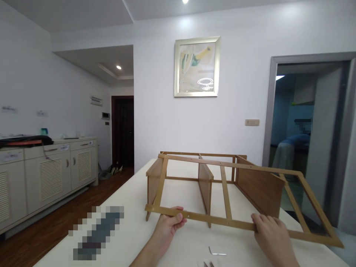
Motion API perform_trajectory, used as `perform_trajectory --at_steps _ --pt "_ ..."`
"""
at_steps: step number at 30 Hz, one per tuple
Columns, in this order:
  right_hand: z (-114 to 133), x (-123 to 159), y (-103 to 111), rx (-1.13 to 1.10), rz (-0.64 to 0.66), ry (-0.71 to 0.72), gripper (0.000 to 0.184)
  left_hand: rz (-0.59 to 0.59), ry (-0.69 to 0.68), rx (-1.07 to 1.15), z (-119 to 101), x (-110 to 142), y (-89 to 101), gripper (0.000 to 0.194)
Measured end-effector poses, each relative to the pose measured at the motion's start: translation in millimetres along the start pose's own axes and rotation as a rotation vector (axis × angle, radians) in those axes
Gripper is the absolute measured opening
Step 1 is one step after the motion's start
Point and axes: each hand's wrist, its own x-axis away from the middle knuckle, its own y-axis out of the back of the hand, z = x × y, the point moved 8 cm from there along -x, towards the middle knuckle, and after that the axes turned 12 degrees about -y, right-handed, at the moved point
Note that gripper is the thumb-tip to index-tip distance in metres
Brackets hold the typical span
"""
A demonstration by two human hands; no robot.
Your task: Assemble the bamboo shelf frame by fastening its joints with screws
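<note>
A brown wooden shelf rack [205, 218] lies on its side on the white table, its ladder-like side frame uppermost. Three shelf boards stand between the two side frames, among them a middle board [205, 185] and a wide right board [258, 185]. My left hand [169, 224] grips the near rail towards its left end, thumb on top. Farther right, my right hand [271, 233] is closed over the same rail. An L-shaped hex key [218, 253] lies on the table between my forearms. Below it are a few small screws [210, 264], partly cut off.
The white table [125, 230] carries a dark pixelated object [100, 231] at the left. Beyond the floor stands a white cabinet [55, 167] with items on top. A wall with a framed picture [197, 66] is behind the table. Through the right doorway a person [292, 148] is partly visible.
</note>
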Motion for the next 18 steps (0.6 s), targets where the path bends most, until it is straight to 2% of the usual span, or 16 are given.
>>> perform_trajectory --at_steps 4,7,11,18 --pt "-1 5 -22 -0.010 0.219 -0.070 0.025 0.019 0.017 0.003 4 0 1.5 0.023" --pt "2 7 -28 -0.012 0.349 -0.127 0.023 -0.017 0.040 0.003 9 -1 7.8 0.017" --pt "9 7 -28 -0.008 0.398 -0.145 0.029 -0.086 0.061 -0.010 13 -4 17.2 0.015" --pt "13 17 -37 0.007 0.452 -0.175 0.044 -0.124 0.118 -0.032 15 -3 27.7 0.020"
